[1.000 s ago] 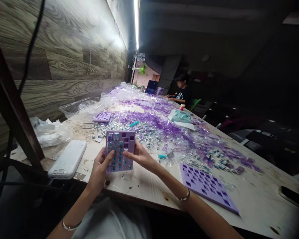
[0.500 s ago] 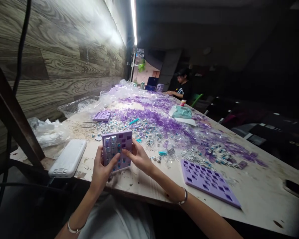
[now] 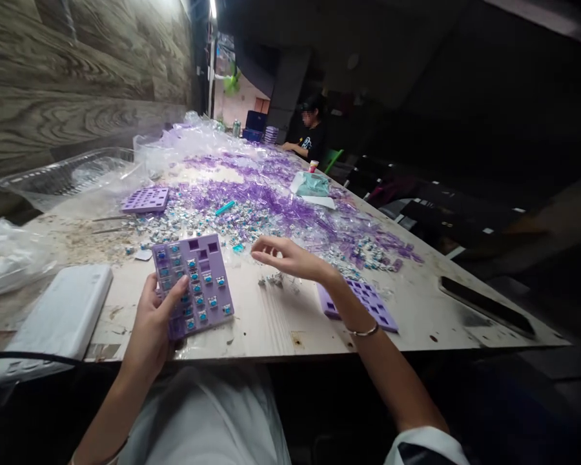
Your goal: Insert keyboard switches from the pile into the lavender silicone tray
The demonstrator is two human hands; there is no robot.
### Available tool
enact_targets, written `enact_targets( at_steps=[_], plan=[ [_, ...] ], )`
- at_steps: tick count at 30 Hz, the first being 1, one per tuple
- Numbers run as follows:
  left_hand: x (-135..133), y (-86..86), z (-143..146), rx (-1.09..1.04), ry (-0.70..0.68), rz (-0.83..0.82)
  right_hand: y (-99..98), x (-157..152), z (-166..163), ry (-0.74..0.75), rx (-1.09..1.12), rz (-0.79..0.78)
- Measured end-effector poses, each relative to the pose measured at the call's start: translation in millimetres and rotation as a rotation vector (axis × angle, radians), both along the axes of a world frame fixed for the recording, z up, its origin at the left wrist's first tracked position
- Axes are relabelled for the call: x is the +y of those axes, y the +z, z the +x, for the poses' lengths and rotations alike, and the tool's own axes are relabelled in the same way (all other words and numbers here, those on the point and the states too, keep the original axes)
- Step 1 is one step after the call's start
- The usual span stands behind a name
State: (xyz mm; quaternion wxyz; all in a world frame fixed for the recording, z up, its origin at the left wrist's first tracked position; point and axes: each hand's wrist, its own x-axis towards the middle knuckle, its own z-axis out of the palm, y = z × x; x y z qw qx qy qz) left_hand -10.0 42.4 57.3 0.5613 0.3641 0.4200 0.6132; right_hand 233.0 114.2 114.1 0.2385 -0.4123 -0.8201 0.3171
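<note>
My left hand (image 3: 157, 310) is closed round the left side of a purple slotted board (image 3: 225, 268), its thumb lying over the front. The board is tilted up, and small white-and-blue pieces (image 3: 199, 300) fill many of its square holes; a few holes near the top right have none. Over the table to the right of the board, my right hand (image 3: 288, 257) is in the air with fingers loosely bent and apart, nothing visible in them. Beneath and beyond it lie loose white-and-blue pieces (image 3: 271, 280). A second purple slotted board (image 3: 368, 300) is partly hidden behind my right forearm.
A white power bank (image 3: 61, 316) and a plastic bag (image 3: 14, 255) lie on the left. Purple plastic scraps (image 3: 266, 197) cover the table's middle, near a clear tray (image 3: 72, 174) and another purple board (image 3: 146, 199). A phone (image 3: 484, 305) lies right; a person (image 3: 312, 132) sits far back.
My right hand has left the held board and moved right, its fingers parting. My left hand keeps the board, now turned to show more of its front. The view has shifted right and down.
</note>
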Motion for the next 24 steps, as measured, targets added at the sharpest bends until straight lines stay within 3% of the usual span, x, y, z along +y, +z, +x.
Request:
enact_targets(
  at_steps=[4, 8, 14, 19, 24],
  plan=[
    [-2.5, 1.9, 0.3, 0.024, -0.085, -0.06, -10.7, -3.9, 20.4, -0.018, -0.233, -0.069],
    [-3.2, -0.1, 1.6, 0.029, -0.151, -0.098, -21.1, -4.5, 10.8, -0.017, -0.329, -0.014],
    [-4.2, -3.5, -1.2, 0.047, -0.158, -0.06, 4.8, 11.5, -9.1, 0.041, -0.269, 0.01],
    [-4.9, -7.0, -0.3, 0.166, -0.089, 0.007, 25.4, 10.8, -14.9, 0.015, -0.024, -0.017],
    [-3.1, -15.3, 5.5, 0.363, 0.109, 0.13, 3.0, 3.9, -23.2, 0.064, -0.301, -0.113]
  ],
)
